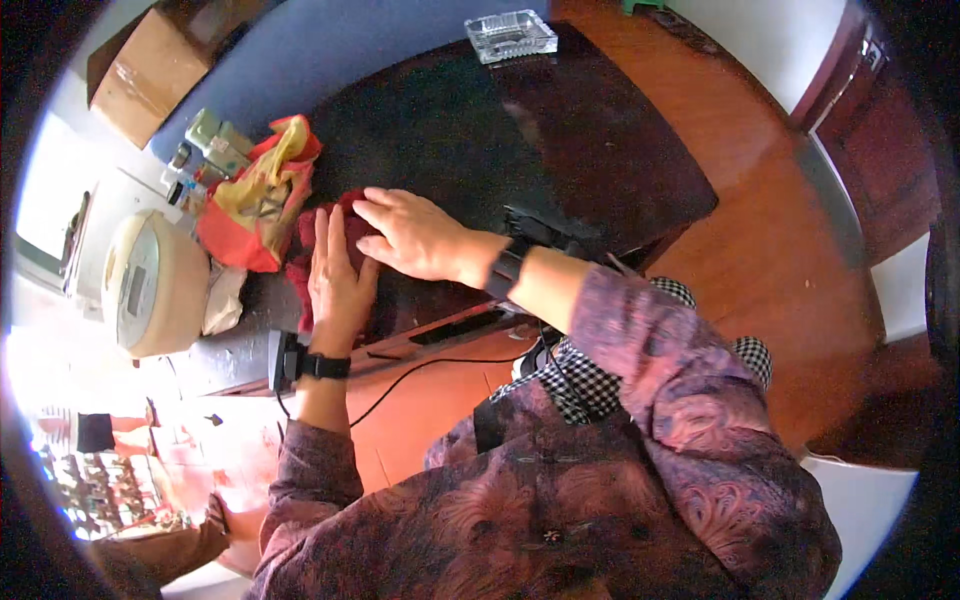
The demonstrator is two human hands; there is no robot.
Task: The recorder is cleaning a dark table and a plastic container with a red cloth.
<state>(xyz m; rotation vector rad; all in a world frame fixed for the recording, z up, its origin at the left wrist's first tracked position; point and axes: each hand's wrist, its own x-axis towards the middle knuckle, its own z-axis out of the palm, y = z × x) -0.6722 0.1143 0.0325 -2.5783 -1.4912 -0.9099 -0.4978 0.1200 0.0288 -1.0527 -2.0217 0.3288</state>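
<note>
A dark red cloth (306,231) lies bunched on the dark table beside the red and yellow bag. My left hand (339,286) rests flat on this cloth, fingers pointing away from me and the thumb apart. Just right of it, my right hand (414,236) reaches across with spread fingers, its fingertips at the cloth's right part. Both palms face down, and neither hand is seen gripping anything. Much of the cloth is hidden under the hands. Each wrist wears a black strap, and a grey device (283,361) sits on the left one.
The crumpled bag (247,217) stands open near bottles and a green container (217,139). A cream kitchen scale (157,285) is at the left. On the table (427,135) sit a glass ashtray (512,37) and a black object (544,229). A black cable (435,362) crosses below. Another person's leg (172,551) shows lower left.
</note>
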